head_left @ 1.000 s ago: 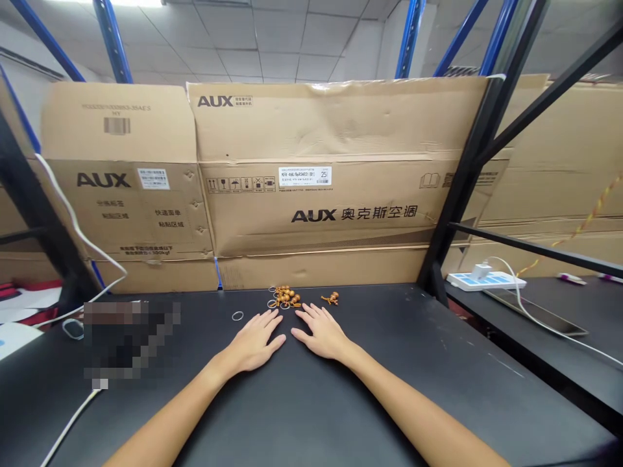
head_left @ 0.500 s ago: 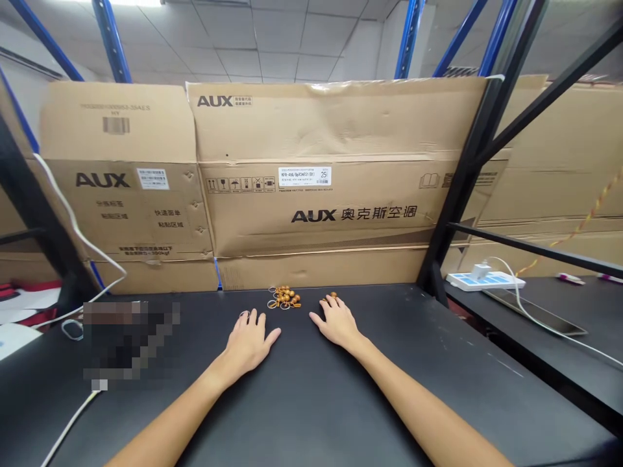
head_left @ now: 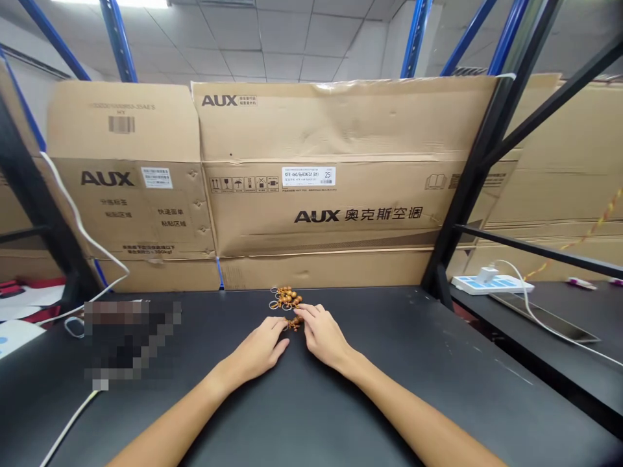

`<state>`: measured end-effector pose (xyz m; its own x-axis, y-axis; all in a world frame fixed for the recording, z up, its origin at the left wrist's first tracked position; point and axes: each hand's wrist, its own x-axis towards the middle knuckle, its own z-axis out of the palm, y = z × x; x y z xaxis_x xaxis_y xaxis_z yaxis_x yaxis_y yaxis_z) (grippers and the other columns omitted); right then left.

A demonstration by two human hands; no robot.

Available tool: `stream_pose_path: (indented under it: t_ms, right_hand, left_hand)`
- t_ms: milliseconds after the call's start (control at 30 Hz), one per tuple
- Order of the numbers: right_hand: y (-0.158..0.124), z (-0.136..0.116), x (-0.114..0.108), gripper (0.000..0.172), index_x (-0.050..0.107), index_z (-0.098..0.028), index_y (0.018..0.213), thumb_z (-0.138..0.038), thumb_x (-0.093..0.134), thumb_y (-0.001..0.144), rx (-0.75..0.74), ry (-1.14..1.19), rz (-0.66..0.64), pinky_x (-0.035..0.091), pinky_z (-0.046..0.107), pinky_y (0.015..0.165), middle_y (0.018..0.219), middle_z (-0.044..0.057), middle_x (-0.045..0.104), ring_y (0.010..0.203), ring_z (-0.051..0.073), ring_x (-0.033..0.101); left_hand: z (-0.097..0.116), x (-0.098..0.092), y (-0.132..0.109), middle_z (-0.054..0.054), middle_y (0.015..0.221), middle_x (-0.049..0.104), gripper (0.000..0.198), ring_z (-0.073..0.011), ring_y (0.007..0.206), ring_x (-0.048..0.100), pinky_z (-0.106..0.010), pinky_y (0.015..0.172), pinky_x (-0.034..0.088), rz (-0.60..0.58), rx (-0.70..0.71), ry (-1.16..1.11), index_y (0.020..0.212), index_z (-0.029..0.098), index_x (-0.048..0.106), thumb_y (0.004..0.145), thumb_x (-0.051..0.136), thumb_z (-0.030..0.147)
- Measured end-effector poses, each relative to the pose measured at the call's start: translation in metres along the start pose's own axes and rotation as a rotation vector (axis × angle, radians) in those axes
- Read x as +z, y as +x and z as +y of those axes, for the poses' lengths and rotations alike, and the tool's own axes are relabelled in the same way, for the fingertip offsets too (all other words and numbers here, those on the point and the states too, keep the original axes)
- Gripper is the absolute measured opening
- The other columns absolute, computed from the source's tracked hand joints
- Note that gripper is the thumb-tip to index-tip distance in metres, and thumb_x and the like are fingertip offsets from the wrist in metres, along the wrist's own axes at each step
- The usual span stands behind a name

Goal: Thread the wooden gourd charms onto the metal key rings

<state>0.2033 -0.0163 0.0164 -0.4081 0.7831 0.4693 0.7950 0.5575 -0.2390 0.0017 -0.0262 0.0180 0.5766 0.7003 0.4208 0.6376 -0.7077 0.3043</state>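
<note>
Mid-way along the black workbench [head_left: 389, 389], the left hand [head_left: 256, 347] and right hand [head_left: 324, 336] are close together, fingertips at a small wooden-bead keychain [head_left: 294, 323], though I can't tell if it's pinched. A bigger bead-and-ring pile [head_left: 286, 298] sits just beyond at 12 o'clock, and snagged rings could drag it along. AUX cartons [head_left: 335, 214] stand behind, with a power strip [head_left: 489, 284] at 2 o'clock.
</note>
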Motion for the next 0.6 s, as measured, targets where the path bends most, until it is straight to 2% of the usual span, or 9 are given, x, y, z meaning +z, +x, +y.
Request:
stream_pose_path:
  t_ms: [100, 300, 600]
  right_hand:
    - [0.001, 0.009, 0.002, 0.044, 0.055, -0.021, 0.124, -0.007, 0.042, 0.085, -0.029, -0.009, -0.055, 0.042, 0.035, 0.087, 0.133, 0.007, 0.053, 0.11, 0.022, 0.048]
    - [0.0, 0.009, 0.005, 0.019, 0.061, -0.02, 0.105, -0.019, 0.05, 0.089, -0.043, 0.035, -0.072, 0.042, 0.033, 0.081, 0.105, 0.006, 0.065, 0.097, 0.02, 0.052]
    - [0.001, 0.005, 0.01, 0.009, 0.06, -0.019, 0.094, -0.016, 0.055, 0.087, -0.081, 0.095, -0.016, 0.045, 0.033, 0.077, 0.095, 0.006, 0.063, 0.088, 0.021, 0.053]
  left_hand:
    - [-0.009, 0.004, 0.001, -0.009, 0.119, 0.059, 0.029, -0.0227, 0.11, 0.057, -0.039, 0.099, 0.046, 0.002, -0.003, 0.018, 0.118, 0.02, 0.056, 0.09, 0.048, 0.021]
    - [-0.016, 0.006, 0.005, -0.007, 0.104, 0.064, 0.018, -0.0195, 0.096, 0.06, -0.033, 0.089, 0.049, 0.008, 0.021, 0.05, 0.099, 0.019, 0.063, 0.091, 0.047, 0.017]
    - [-0.009, -0.001, 0.008, -0.006, 0.09, 0.058, 0.019, -0.0201, 0.083, 0.054, -0.033, 0.077, 0.048, -0.053, 0.025, 0.132, 0.088, 0.019, 0.056, 0.094, 0.039, 0.018]
